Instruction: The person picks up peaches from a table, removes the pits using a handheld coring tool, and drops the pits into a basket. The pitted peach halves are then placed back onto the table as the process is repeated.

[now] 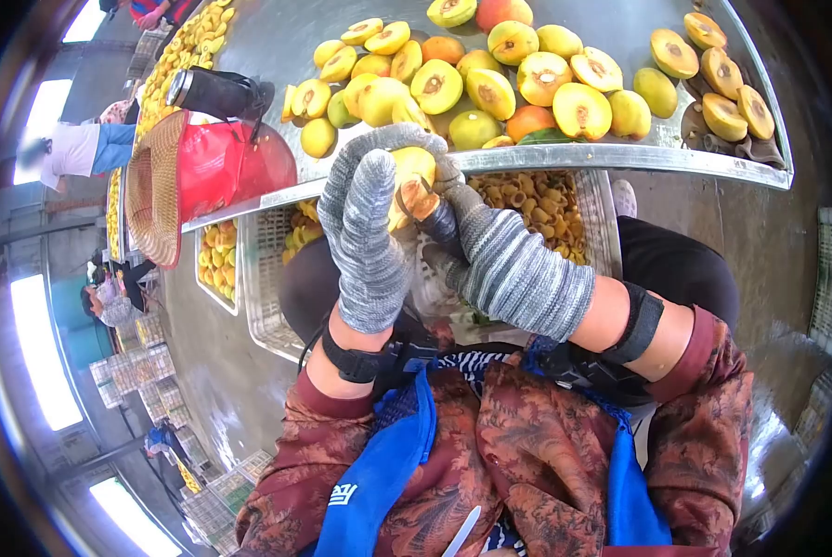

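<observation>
My left hand [365, 237], in a grey knitted glove, curls around a cut yellow peach [413, 167] in front of the table edge. Brown-orange pit flesh [418, 199] shows on the peach's near side. My right hand [523, 265], gloved alike, is closed close against the same peach, its fingertips at the fruit's right side. A dark, rounded tool-like piece [440, 224] sticks out from the right hand toward the pit; its working end is hidden. Just beyond my hands, halved peaches [436, 86] lie heaped on the metal table [277, 42].
Below the table edge stands a pale crate [602, 218] with brown pits and scraps [541, 204]. A crate of peaches [218, 260] is at the left. A straw hat [156, 190], red bag [216, 158] and black flask [214, 93] sit at the table's left. Other people are farther left.
</observation>
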The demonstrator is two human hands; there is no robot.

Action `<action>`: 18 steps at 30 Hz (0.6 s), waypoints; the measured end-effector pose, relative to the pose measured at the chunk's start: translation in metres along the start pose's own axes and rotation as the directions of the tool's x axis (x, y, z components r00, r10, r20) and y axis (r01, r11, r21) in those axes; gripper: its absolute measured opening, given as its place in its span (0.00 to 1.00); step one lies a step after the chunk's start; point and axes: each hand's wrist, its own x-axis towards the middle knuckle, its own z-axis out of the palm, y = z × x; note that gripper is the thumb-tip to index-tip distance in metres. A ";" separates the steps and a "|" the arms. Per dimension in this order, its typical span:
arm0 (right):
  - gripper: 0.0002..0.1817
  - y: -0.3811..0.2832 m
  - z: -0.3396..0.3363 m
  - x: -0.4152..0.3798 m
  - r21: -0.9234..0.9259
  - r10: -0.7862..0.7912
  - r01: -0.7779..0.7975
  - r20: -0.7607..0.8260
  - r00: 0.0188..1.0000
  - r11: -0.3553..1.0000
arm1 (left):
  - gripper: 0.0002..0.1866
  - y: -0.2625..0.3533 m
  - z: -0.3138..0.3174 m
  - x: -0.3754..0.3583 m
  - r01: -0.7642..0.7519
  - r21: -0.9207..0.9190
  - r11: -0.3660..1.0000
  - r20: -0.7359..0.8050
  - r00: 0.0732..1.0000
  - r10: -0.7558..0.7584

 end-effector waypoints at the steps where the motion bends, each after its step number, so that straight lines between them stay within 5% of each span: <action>1: 0.38 0.001 0.001 0.000 -0.022 0.015 -0.014 0.002 1.000 1.000 | 0.18 -0.001 -0.002 0.000 0.026 -0.002 1.000 0.033 0.999 -0.026; 5: 0.36 -0.003 -0.005 0.003 -0.111 0.125 -0.111 0.129 0.984 0.988 | 0.16 0.006 -0.001 -0.001 0.055 0.109 0.993 -0.007 0.999 -0.054; 7: 0.34 0.002 0.000 0.000 -0.009 -0.006 0.007 0.049 0.999 1.000 | 0.15 0.005 0.004 0.004 -0.084 0.108 0.991 0.012 0.996 0.083; 11: 0.33 -0.002 -0.002 -0.001 -0.067 0.071 -0.064 0.100 0.992 0.996 | 0.14 0.005 0.003 0.004 -0.019 0.019 1.000 0.042 0.999 0.018; 16: 0.34 0.022 0.013 0.001 0.100 -0.191 0.191 -0.007 0.982 0.977 | 0.12 0.004 -0.002 0.005 0.049 -0.065 0.997 0.076 0.996 -0.044; 18: 0.35 0.007 0.003 0.000 0.033 -0.059 0.057 0.082 0.995 0.998 | 0.11 0.002 -0.006 0.009 0.158 -0.074 0.985 0.116 0.982 -0.149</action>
